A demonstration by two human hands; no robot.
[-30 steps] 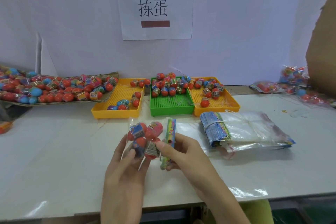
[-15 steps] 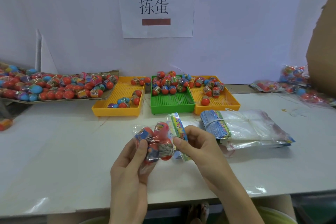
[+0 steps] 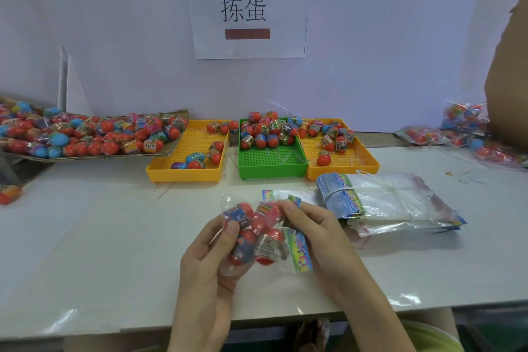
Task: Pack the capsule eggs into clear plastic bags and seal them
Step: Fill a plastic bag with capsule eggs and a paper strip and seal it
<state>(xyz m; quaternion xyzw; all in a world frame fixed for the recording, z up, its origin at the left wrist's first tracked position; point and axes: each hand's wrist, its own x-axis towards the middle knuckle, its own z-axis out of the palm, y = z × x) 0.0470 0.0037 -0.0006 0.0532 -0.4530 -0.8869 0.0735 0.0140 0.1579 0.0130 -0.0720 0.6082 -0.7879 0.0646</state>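
Observation:
A clear plastic bag (image 3: 258,233) holding several red capsule eggs hangs just above the white table (image 3: 100,237), between both my hands. My left hand (image 3: 210,260) grips its left side, thumb pressed on the eggs. My right hand (image 3: 311,230) pinches the bag's colourful printed header strip (image 3: 298,251) on the right side. A bundled stack of empty bags (image 3: 380,200) lies to the right. Loose eggs sit in two yellow trays (image 3: 185,173) (image 3: 343,167) and a green tray (image 3: 271,164) behind.
A cardboard sheet heaped with eggs (image 3: 85,134) lies at the far left. Filled bags (image 3: 468,134) are piled at the far right beside a brown cardboard box (image 3: 511,80). One stray egg (image 3: 10,194) sits at the left edge. A paper sign (image 3: 247,8) hangs on the wall.
The bag of eggs has shifted right and a little toward me between both hands. My right hand has folded the header strip over against the eggs.

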